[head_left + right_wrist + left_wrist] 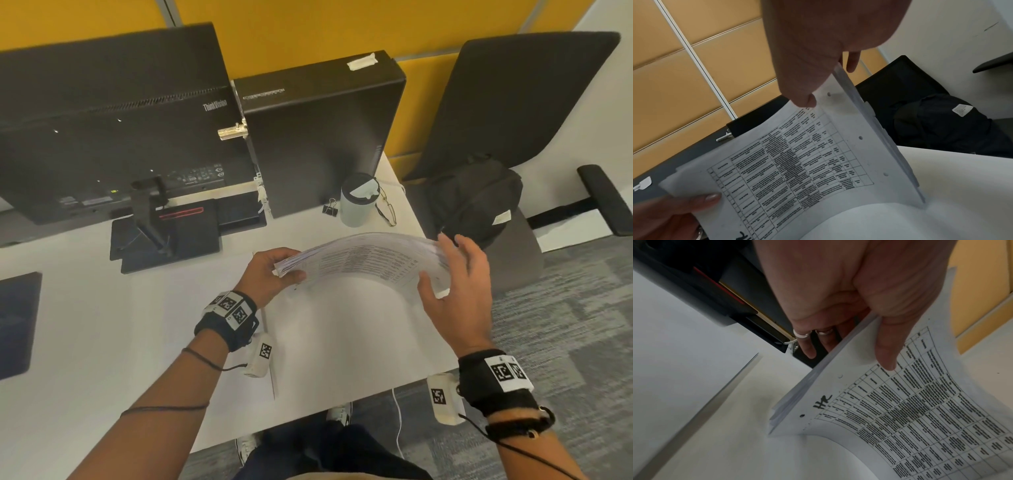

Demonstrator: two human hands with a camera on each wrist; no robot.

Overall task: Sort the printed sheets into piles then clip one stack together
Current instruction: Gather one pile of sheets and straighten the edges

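Observation:
A thick stack of printed sheets (363,260) with a table of text is held up in an arch above the white desk (342,342). My left hand (284,267) grips its left end, thumb on the printed face (900,410) and fingers behind. My right hand (448,270) grips the right end, where punched holes show (860,138), thumb in front and fingers behind. A black binder clip (330,206) stands on the desk beyond the stack, apart from both hands.
A black monitor (113,120) and computer case (318,137) stand at the back of the desk. A pale lidded cup (358,205) and glasses (387,205) sit by the clip. A chair holding a black backpack (476,202) stands right of the desk edge.

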